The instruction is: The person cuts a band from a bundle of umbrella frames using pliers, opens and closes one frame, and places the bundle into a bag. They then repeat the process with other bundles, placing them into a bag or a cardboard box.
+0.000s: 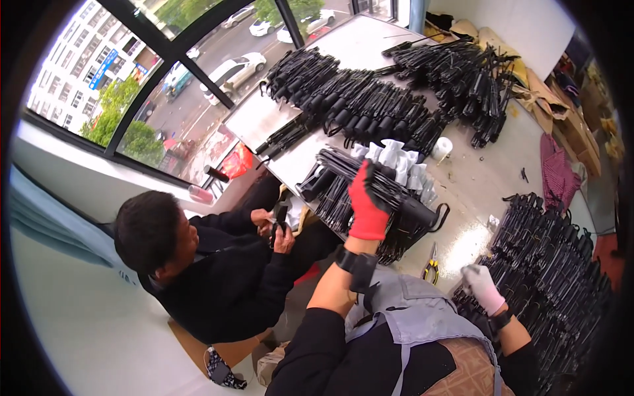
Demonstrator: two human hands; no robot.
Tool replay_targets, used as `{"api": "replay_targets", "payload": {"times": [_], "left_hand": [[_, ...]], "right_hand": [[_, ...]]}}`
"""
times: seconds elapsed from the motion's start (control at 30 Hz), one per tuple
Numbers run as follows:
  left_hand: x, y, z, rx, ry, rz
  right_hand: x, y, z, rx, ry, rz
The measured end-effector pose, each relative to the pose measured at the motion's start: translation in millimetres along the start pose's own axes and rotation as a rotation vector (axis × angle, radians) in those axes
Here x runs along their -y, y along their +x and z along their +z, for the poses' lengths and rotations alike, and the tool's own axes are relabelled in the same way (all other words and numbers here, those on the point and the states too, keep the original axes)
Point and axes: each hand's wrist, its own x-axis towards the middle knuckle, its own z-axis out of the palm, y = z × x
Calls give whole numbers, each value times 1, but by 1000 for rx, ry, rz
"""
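Observation:
My left hand (368, 204), in a red and dark glove, is closed round a folded umbrella frame (340, 162) with bare metal ribs. Its black handle (417, 212) and wrist strap point to the right. Below it lies a pile of similar black umbrella frames (340, 208) at the table's near edge. My right hand (482, 288), in a pale glove, has its fingers curled beside the right-hand stack of umbrella frames (548, 277). Anything inside those fingers is hidden. Yellow and black pliers (431, 265) lie on the table between my hands.
More umbrella frames (376, 109) cover the table's far side, with another heap (462, 86) behind. White-wrapped pieces (394, 158) and a white roll (442, 147) lie mid-table. A person (218, 264) sits at left, holding a small dark object (281, 216). Maroon cloth (558, 171) hangs at right.

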Motion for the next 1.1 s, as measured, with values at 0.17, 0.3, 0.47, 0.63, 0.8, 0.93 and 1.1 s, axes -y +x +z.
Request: {"api": "replay_targets", "payload": {"times": [0.17,0.3,0.47,0.63,0.8,0.93,1.1], "left_hand": [[-13,-15,25,87,103,4],[4,-33,10,344,862,-152],[39,-62,25,499,1039,-334],[51,-76,25,529,978,-492],[59,-87,0,565,1109,-233],[73,-92,-17,464,1169,44],[63,-83,-20,454,851,-287]], "right_hand": [[-15,-8,-9,-229,1085,107],[55,19,-6,-160,915,-60],[100,26,3,77,625,-214],[99,32,16,165,526,-169],[83,37,25,102,294,-158],[90,40,38,-9,283,-72],[77,42,35,96,293,-50]]}}
